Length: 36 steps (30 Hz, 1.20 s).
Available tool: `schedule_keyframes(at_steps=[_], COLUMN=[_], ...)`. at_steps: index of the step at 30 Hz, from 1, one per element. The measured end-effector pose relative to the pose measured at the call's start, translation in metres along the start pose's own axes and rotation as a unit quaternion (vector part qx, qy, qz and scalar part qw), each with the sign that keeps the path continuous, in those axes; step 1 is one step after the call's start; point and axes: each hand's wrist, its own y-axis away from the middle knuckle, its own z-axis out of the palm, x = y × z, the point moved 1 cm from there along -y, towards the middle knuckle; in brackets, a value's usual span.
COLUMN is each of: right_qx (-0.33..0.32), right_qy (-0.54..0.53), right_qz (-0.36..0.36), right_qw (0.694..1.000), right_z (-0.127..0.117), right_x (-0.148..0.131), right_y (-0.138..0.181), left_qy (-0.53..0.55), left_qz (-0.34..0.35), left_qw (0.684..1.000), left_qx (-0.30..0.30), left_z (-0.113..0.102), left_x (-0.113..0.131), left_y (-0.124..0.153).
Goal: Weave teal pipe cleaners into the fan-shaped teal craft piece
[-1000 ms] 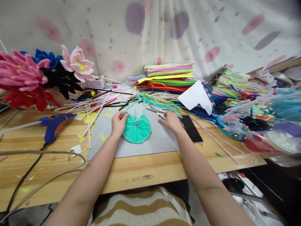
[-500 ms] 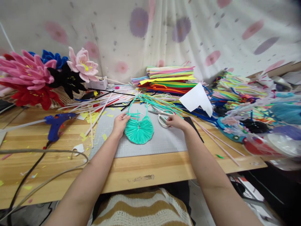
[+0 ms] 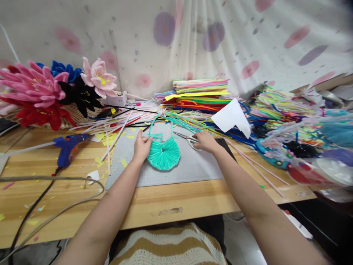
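Note:
A teal fan-shaped piece woven from pipe cleaners point(image 3: 164, 154) lies on a grey cutting mat point(image 3: 190, 167). My left hand point(image 3: 142, 146) pinches its upper left edge, where loose teal stems stick up. My right hand point(image 3: 204, 141) is closed around the white handles of a pair of scissors point(image 3: 187, 137), whose blades point left toward the teal piece. Loose teal pipe cleaners point(image 3: 183, 121) fan out just behind the mat.
A blue glue gun point(image 3: 67, 145) with its cable lies at the left. Fabric flowers point(image 3: 41, 92) stand at the back left. Stacks of coloured pipe cleaners point(image 3: 201, 94), a white paper sheet point(image 3: 231, 116) and a dark phone point(image 3: 224, 144) crowd the back and right.
My right hand has closed around the scissors' handles and turned the blades toward the teal piece. My left hand stayed on the piece's edge. The view shifted slightly.

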Motion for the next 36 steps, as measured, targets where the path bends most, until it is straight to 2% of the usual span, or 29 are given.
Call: schedule_keyframes(at_steps=[2,4,6,8,10,12,13,15,17,19,20,22,25,28,31,36], right_qx=[-0.033,-0.064,-0.083,-0.082,-0.070,-0.045,-0.025,0.036,0.107,0.158,0.160,0.149,0.137,0.122,0.115,0.116], right_qy=[-0.084,-0.216,-0.376,-0.521,-0.618,-0.661,-0.664,-0.636,-0.564,-0.452,-0.383,-0.253,-0.092,0.021,0.069,0.092], right_qz=[0.014,0.026,0.021,0.014,0.015,0.016,0.019,0.030,0.020,-0.038,-0.074,-0.143,-0.215,-0.229,-0.208,-0.171], right_qw=[0.996,0.974,0.923,0.850,0.783,0.749,0.747,0.770,0.819,0.877,0.907,0.945,0.963,0.966,0.969,0.974], right_z=[-0.003,-0.006,-0.011,-0.016,-0.021,-0.025,-0.027,-0.035,-0.048,-0.065,-0.074,-0.086,-0.089,-0.078,-0.067,-0.059], right_x=[0.006,0.014,0.022,0.028,0.032,0.033,0.032,0.026,0.014,-0.005,-0.017,-0.042,-0.076,-0.097,-0.105,-0.117], right_y=[-0.002,-0.002,-0.001,0.000,0.000,-0.003,-0.006,-0.010,-0.012,-0.012,-0.012,-0.012,-0.015,-0.017,-0.015,-0.006], left_qy=[0.039,0.068,0.065,0.048,0.045,0.062,0.074,0.094,0.105,0.105,0.100,0.079,0.031,-0.004,-0.039,-0.105], left_qz=[-0.037,-0.070,-0.088,-0.099,-0.106,-0.110,-0.114,-0.125,-0.133,-0.129,-0.122,-0.099,-0.052,-0.017,0.012,0.036], left_qw=[0.998,0.995,0.993,0.990,0.986,0.983,0.982,0.980,0.980,0.983,0.986,0.992,0.998,0.999,0.997,0.990], left_qx=[-0.013,-0.031,-0.053,-0.085,-0.118,-0.135,-0.135,-0.122,-0.108,-0.080,-0.063,-0.025,0.017,0.043,0.066,0.083], left_z=[0.002,0.002,0.000,-0.003,-0.006,-0.008,-0.009,-0.008,-0.005,0.000,0.004,0.010,0.016,0.016,0.014,0.016], left_x=[0.003,0.007,0.012,0.014,0.015,0.015,0.015,0.014,0.013,0.012,0.011,0.010,0.009,0.009,0.011,0.017], left_y=[0.001,0.002,0.002,0.000,-0.002,-0.005,-0.006,-0.007,-0.007,-0.005,-0.004,-0.001,0.005,0.010,0.014,0.021])
